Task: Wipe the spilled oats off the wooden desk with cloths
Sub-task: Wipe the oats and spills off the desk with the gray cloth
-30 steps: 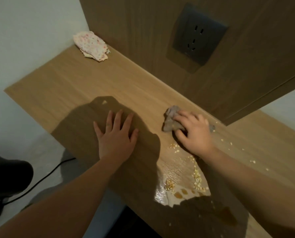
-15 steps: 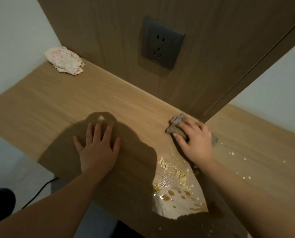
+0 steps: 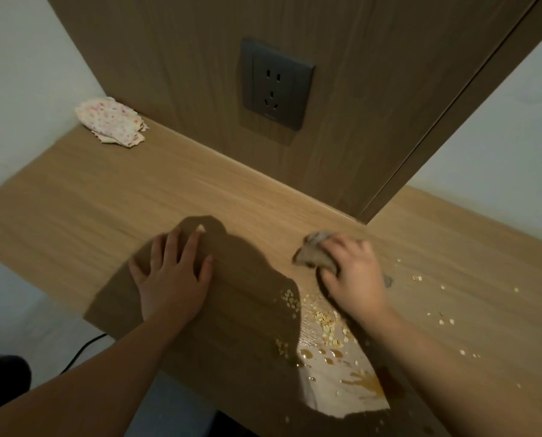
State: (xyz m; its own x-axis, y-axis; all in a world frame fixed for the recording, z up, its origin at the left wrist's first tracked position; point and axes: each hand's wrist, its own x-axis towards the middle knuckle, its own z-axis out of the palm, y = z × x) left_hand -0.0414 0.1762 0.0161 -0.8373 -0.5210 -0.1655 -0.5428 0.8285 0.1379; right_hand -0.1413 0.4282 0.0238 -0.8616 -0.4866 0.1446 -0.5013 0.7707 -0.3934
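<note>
Mostly the spilled oats (image 3: 326,323) lie in a loose patch toward the near edge of the bench (image 3: 74,209), with stray flakes scattered off to its right side. Brown liquid drops (image 3: 367,381) sit among them at the near edge. Just behind the patch, the right hand (image 3: 354,275) presses a crumpled grey-brown cloth (image 3: 313,255) onto the wood, its fingers curled over it. The left hand (image 3: 171,275) rests flat, fingers spread wide, holding nothing. A floral cloth (image 3: 112,124) lies bunched in the far left corner. A dark socket (image 3: 276,83) sits in the wooden panel behind the back edge.
</note>
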